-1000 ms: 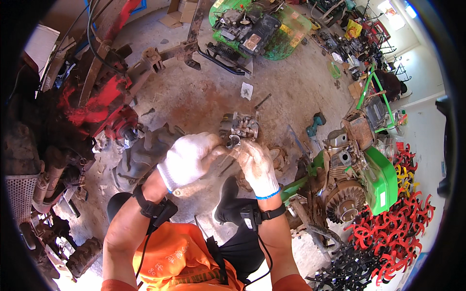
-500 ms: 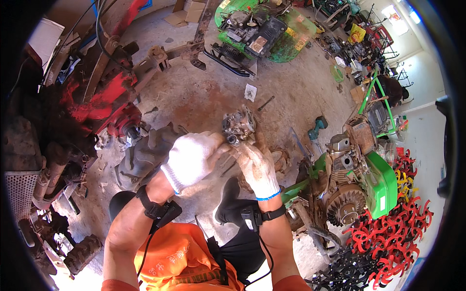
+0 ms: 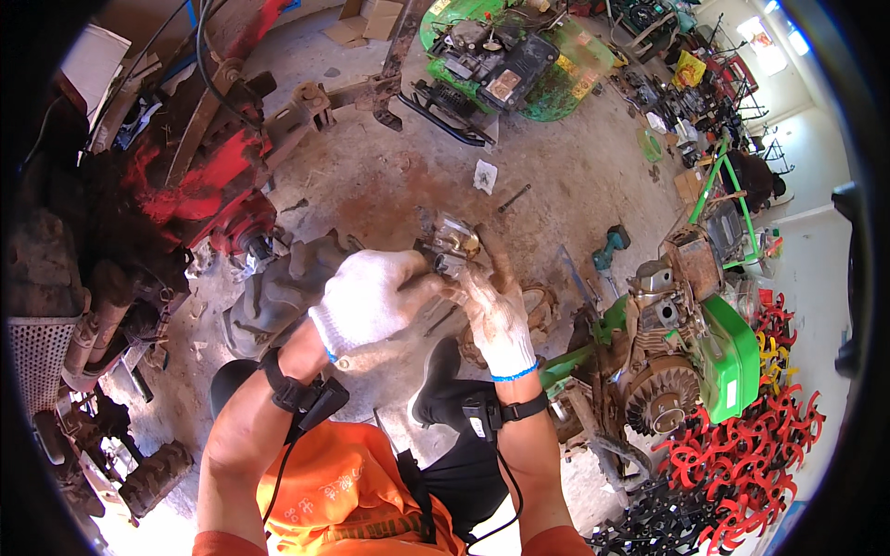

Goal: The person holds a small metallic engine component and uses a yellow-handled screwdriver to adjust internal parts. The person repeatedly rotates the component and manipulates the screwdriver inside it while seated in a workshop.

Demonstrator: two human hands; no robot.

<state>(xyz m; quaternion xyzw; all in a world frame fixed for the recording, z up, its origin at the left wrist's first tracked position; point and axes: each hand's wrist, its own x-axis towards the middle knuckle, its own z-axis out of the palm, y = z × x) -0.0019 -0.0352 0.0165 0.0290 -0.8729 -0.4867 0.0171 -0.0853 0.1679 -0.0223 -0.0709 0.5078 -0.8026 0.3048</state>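
Observation:
A small metal carburetor [image 3: 452,243] is held up in front of me, with bright metal and a brassy part showing on top. My right hand [image 3: 496,320], in a soiled white knit glove with a blue cuff, grips it from below and the right. My left hand [image 3: 375,295], in a cleaner white glove, is closed with its fingertips against the carburetor's lower left side. The fingers cover its underside, so the exact spot each one touches is hidden.
A rusty engine with a finned flywheel [image 3: 660,398] and green tank [image 3: 728,361] stands at right, beside red curved blades [image 3: 742,463]. A teal power drill [image 3: 609,248] lies beyond. Red machinery [image 3: 199,176] fills the left; a green machine [image 3: 501,65] stands ahead. A tyre [image 3: 283,287] lies near my left hand.
The carburetor has been turned and tilted in my hands, and sits slightly lower, showing another side. Both hands stay close together around it. The whole view has shifted a little.

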